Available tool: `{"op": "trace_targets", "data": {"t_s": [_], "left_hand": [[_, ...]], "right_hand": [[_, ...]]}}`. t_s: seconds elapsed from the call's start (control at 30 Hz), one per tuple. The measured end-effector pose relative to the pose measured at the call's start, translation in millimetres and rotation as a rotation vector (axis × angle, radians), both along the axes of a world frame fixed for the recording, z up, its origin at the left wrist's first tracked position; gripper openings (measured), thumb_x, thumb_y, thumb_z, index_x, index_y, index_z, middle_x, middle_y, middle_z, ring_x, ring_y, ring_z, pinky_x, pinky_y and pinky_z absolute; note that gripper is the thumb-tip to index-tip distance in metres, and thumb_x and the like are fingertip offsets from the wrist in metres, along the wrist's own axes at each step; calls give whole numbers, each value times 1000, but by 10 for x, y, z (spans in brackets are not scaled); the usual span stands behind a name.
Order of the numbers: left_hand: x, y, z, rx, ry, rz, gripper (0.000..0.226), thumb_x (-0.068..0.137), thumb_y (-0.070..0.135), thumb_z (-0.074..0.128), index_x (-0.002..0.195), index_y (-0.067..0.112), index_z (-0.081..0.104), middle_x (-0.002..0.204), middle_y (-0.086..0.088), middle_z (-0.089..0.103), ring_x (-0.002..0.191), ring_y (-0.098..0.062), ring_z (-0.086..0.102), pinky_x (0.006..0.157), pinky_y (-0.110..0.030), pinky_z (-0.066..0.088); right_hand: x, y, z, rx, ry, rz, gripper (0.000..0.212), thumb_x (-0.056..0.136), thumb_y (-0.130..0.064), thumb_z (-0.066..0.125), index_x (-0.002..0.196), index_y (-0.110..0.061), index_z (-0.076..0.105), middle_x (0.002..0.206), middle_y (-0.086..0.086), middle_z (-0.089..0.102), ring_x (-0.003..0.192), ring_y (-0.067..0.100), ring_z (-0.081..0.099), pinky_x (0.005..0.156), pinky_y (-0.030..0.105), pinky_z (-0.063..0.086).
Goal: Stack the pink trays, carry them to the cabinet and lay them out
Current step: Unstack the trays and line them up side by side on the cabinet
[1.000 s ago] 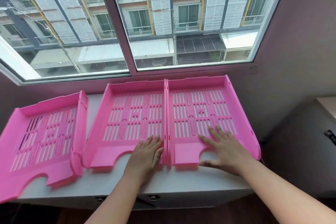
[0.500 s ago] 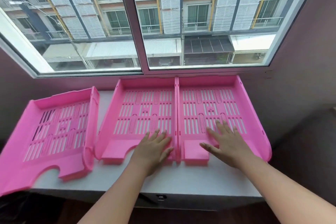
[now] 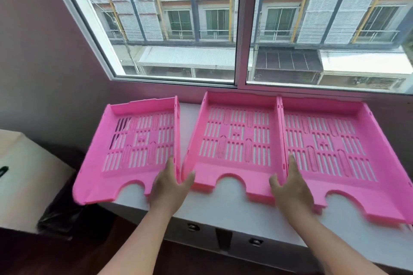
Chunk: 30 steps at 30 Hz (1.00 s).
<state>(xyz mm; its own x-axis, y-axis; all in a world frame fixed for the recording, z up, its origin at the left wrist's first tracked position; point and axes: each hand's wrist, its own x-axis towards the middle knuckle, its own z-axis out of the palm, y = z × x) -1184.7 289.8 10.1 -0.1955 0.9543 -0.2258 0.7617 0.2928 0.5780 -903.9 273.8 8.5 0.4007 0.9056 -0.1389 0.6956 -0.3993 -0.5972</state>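
Observation:
Three pink slotted trays lie side by side on the white cabinet top [image 3: 232,198] under the window. The left tray [image 3: 138,140] sits slightly apart and overhangs the front edge. The middle tray [image 3: 234,140] and the right tray [image 3: 330,147] touch wall to wall. My left hand [image 3: 169,187] straddles the gap between the left and middle trays, thumb on the middle tray's left front corner. My right hand [image 3: 290,185] clasps the wall where the middle and right trays meet, thumb inside the middle tray.
A large window [image 3: 237,29] rises directly behind the trays. A beige box [image 3: 22,174] and a black bag [image 3: 60,219] stand left of the cabinet, by the dark wall. Drawer fittings [image 3: 192,226] show on the cabinet front.
Both hands lifted off the tray floors and moved left: the left hand to the middle tray's left wall, the right hand to its right wall. My view turned left.

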Motion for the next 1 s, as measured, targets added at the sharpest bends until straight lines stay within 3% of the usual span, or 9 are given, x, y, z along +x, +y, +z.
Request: {"op": "trace_targets", "data": {"t_s": [0.1, 0.23, 0.37, 0.47, 0.57, 0.63, 0.73, 0.87, 1.0], "left_hand": [[-43, 99, 9, 26, 10, -66, 97, 80, 73, 54, 156, 28, 13, 155, -3, 42, 140, -29, 43, 108, -52, 45], [-178, 326, -8, 38, 40, -200, 84, 82, 70, 53, 151, 34, 23, 150, 0, 48, 139, -30, 42, 107, -55, 44], [-229, 494, -72, 24, 88, -256, 69, 90, 61, 44, 151, 35, 26, 148, -2, 51, 141, -32, 38, 108, -57, 42], [-204, 491, -95, 46, 100, -250, 64, 95, 53, 41, 153, 31, 27, 149, -4, 51, 143, -32, 37, 110, -55, 40], [-191, 484, -84, 67, 101, -250, 65, 95, 50, 40, 154, 29, 26, 148, -5, 53, 141, -33, 38, 110, -54, 40], [-187, 484, -47, 68, 102, -274, 66, 95, 51, 41, 154, 26, 26, 147, -6, 53, 140, -33, 40, 110, -53, 40], [-199, 445, 5, 139, 112, -303, 73, 93, 56, 47, 153, 19, 28, 142, -8, 57, 131, -30, 52, 105, -49, 46], [-153, 260, -5, 165, 112, -251, 73, 94, 56, 46, 153, 19, 25, 134, -13, 61, 125, -35, 56, 100, -51, 49], [-60, 200, -88, 166, 119, -206, 62, 100, 44, 43, 153, 18, 22, 128, -13, 66, 132, -40, 48, 113, -54, 31]], "right_hand": [[-31, 16, 0, -15, -50, -35, 75, 97, -24, 56, 159, -20, 15, 142, 15, 56, 84, 34, 67, 43, 18, 34], [-64, 27, -22, -21, -61, -60, 75, 97, -26, 56, 159, -25, 15, 151, 13, 49, 102, 37, 67, 52, 24, 43], [-63, 52, -112, -2, -33, -106, 73, 97, -25, 55, 158, -29, 14, 144, 17, 54, 56, 18, 60, 39, 24, 42], [-73, 74, -125, 9, -7, -147, 70, 98, -18, 52, 158, -25, 16, 105, 16, 68, 44, 17, 47, 38, 26, 41], [-89, 90, -89, 3, -19, -142, 67, 99, -16, 50, 158, -20, 18, 67, 8, 57, 47, 20, 47, 41, 29, 41], [-99, 69, -28, -20, 17, -109, 70, 100, -19, 51, 159, -21, 14, 93, 14, 68, 61, 24, 60, 48, 31, 49], [-84, 9, 68, -59, 41, -66, 84, 95, -35, 61, 159, -25, 7, 156, 12, 41, 127, 36, 56, 95, 47, 53], [-58, -169, 61, -32, -19, -82, 88, 91, -46, 61, 158, -28, 7, 151, 10, 48, 136, 38, 46, 105, 56, 45], [-63, -268, -48, -2, -141, 40, 78, 101, -34, 48, 159, -28, -5, 137, 13, 61, 132, 40, 48, 115, 56, 32]]}}
